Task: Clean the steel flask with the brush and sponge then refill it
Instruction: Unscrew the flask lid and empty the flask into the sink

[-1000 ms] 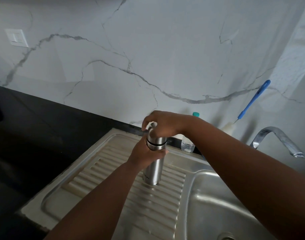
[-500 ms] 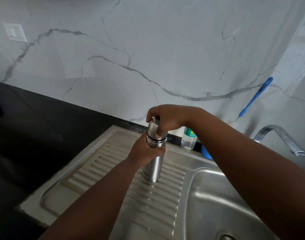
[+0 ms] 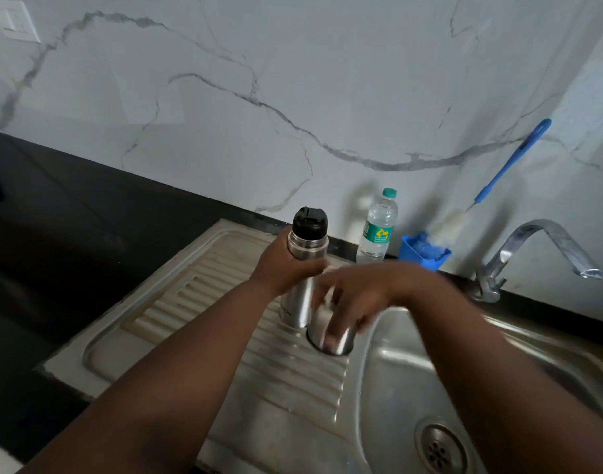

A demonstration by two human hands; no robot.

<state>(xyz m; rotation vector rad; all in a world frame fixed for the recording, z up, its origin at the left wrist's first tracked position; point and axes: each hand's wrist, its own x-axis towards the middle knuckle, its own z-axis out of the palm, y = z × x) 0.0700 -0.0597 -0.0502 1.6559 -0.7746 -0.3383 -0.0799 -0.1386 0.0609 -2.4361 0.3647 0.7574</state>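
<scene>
Head view: a person's left hand (image 3: 286, 265) gripped the steel flask (image 3: 301, 268) around its upper body, holding it upright on the ribbed drainboard (image 3: 204, 302) of a steel sink (image 3: 498, 354), the black stopper (image 3: 309, 222) exposed at the flask's top. Just beside the flask, on the side toward the sink basin, the right hand (image 3: 358, 295) curled its fingers over the steel cup lid (image 3: 329, 336), which sat on the drainboard touching or nearly touching the flask's base; the hand was blurred, and how firmly it held the lid could not be told. Behind the flask, against the marble wall (image 3: 293, 97), stood a clear plastic water bottle (image 3: 377, 227) with a green cap. Farther from the flask on the same side, a blue holder (image 3: 425, 251) sat by the wall, with a blue-handled brush (image 3: 512, 162) rising from it and leaning on the marble. The tap (image 3: 539, 248) stood beyond the holder, well apart from the flask. The drain (image 3: 440, 446) lay in the basin, nearer the camera than the flask. Black countertop (image 3: 70, 217) ran along the flask's other side.
</scene>
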